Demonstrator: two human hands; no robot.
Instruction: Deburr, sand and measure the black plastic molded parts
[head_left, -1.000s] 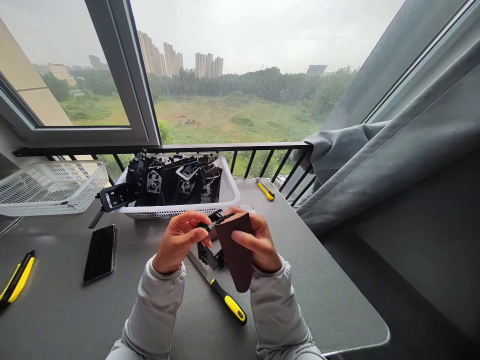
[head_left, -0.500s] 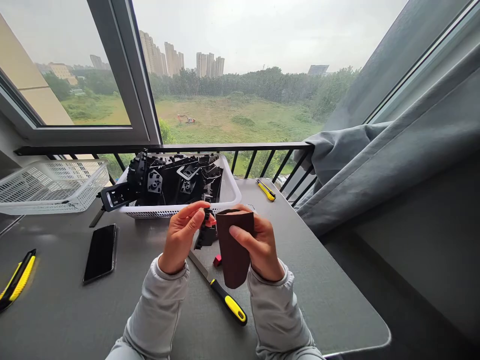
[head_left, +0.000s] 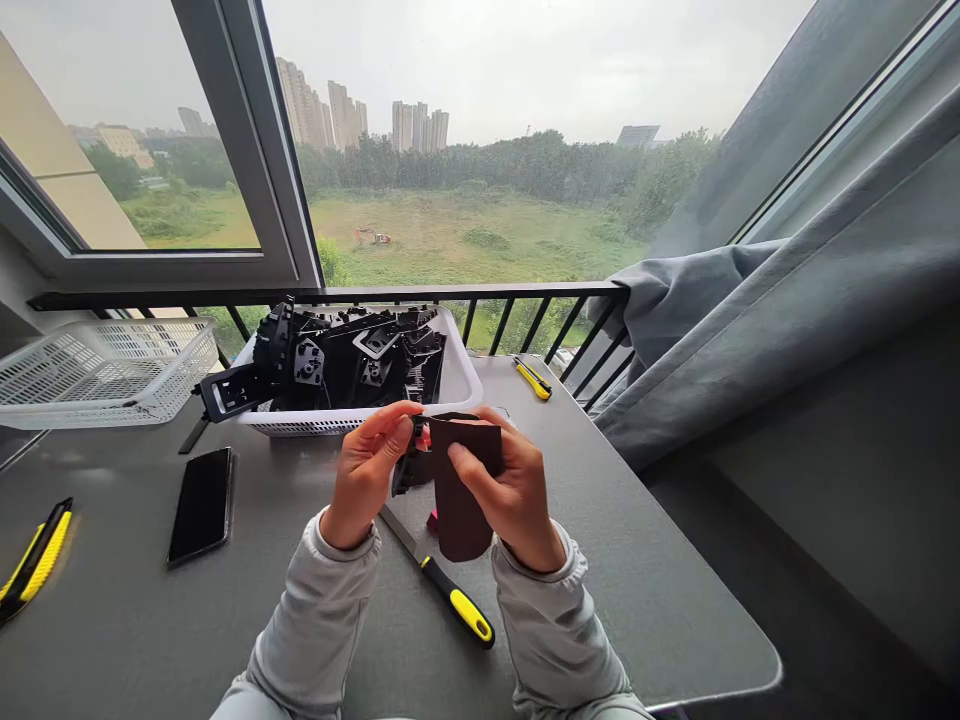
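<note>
My left hand (head_left: 367, 468) pinches a black plastic part (head_left: 407, 468), which hangs below its fingertips and is partly hidden behind the brown sheet. Curved and folded over, that brown sheet (head_left: 466, 500) is gripped by my right hand (head_left: 517, 485), thumb in front and fingers behind. The sheet's left edge is up against the black part. Under my hands a file-like tool with a black and yellow handle (head_left: 461, 605) lies on the grey table (head_left: 645, 610). A small red block (head_left: 432, 520) shows just left of the sheet, mostly covered by it.
Behind my hands a white basket (head_left: 461, 375) holds many black plastic parts. An empty white basket (head_left: 165, 370) stands at the back left. A phone (head_left: 201, 506) and a yellow cutter (head_left: 37, 560) lie left; another yellow cutter (head_left: 534, 380) lies back right, near the railing (head_left: 525, 292).
My right hand has moved slightly left and up with the brown sheet, which now covers more of the black part and red block. My left hand has barely moved.
</note>
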